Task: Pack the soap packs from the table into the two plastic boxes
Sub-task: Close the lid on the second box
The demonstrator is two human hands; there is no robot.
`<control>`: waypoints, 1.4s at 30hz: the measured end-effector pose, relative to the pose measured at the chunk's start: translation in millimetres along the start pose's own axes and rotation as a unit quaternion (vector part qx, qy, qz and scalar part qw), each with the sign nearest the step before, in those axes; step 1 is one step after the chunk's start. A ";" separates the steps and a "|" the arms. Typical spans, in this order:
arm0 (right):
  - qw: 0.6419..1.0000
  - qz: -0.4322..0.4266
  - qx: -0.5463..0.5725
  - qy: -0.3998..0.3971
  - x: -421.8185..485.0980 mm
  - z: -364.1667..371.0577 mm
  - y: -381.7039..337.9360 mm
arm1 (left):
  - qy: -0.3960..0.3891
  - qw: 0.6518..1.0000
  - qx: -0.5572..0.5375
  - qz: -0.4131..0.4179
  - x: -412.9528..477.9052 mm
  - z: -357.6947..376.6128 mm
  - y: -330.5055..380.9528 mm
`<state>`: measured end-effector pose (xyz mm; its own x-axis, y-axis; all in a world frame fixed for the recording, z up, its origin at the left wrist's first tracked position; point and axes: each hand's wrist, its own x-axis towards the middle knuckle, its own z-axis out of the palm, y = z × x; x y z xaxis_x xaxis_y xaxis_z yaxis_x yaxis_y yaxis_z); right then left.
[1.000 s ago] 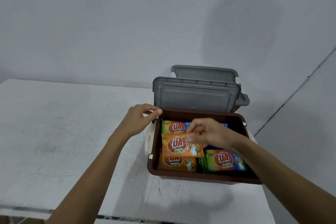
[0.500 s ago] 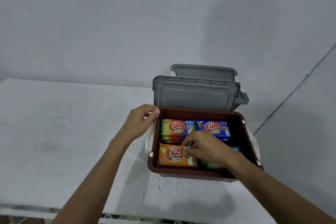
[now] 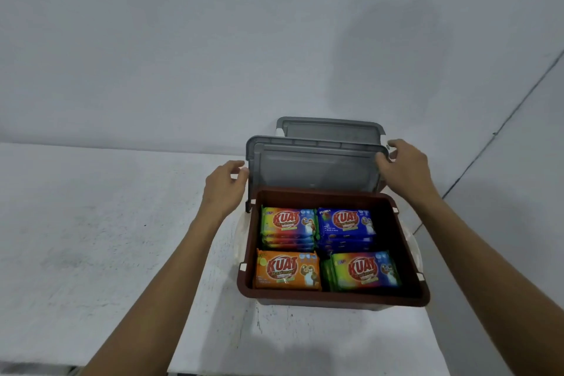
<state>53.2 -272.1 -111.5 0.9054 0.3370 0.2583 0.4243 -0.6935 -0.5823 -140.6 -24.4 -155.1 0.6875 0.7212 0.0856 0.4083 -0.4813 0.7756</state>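
The soap packs lie in the brown plastic box (image 3: 332,300) at lower centre of the frame, laid flat in four stacks with their printed faces up. At the back left is a green-to-blue pack (image 3: 288,221), and just beside it at the back right is a blue pack (image 3: 346,221). In front of them lie an orange pack (image 3: 288,270) on the left and another green-to-blue pack (image 3: 364,270) on the right. The stacks touch one another, and a dark strip of the box floor shows along the right wall.

A white side handle (image 3: 417,253) shows on the right of the box. Its grey lid (image 3: 314,168) stands nearly upright at the back rim.

My right hand (image 3: 403,168) grips the lid's upper right corner, with the thumb on the near face and the fingers curled over the edge behind it. My left hand (image 3: 225,186) is at the lid's left edge with its fingers curled and the fingertips against that edge. I cannot tell whether they close round it. Both forearms reach in from the bottom of the frame, one on each side of the box.

Behind the lid, a little higher in the frame, a second grey lid (image 3: 331,128) stands upright too. What is under it is hidden.

The box sits at the right end of the white, scuffed worktop (image 3: 91,238), which fills the left and lower frame. A pale grey wall (image 3: 213,40) fills the upper half.
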 end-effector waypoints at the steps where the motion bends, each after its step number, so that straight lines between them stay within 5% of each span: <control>1: 0.999 0.028 -0.013 -0.016 5.5 0.8 5.4 | -0.009 1.000 0.002 -0.016 4.5 0.6 4.1; 7: 0.995 0.060 0.009 -0.081 5.9 10.5 18.8 | -0.104 0.989 -0.024 -0.101 18.5 3.1 23.4; 18: 0.959 0.025 0.275 -0.067 -15.7 -43.1 -21.1 | -0.006 0.983 -0.167 -0.074 -2.9 -63.2 54.7; 28: 0.847 0.183 0.476 -0.152 -7.3 -93.6 -56.4 | 0.015 0.948 -0.301 -0.103 -15.0 -113.8 65.8; 34: 0.904 0.143 0.385 -0.116 -20.6 -82.5 -59.4 | 0.020 0.960 -0.276 -0.049 -25.5 -90.3 74.3; 42: 0.984 0.064 0.144 -0.078 -47.1 -53.5 -20.1 | 0.036 0.998 -0.055 -0.002 -38.2 -34.5 42.8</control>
<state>2.9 -308.1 -70.7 0.9280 0.3675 0.0606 0.2640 -0.5342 -0.8031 -170.1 -55.3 -103.6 0.6399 0.7583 0.1242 0.3398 -0.4243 0.8394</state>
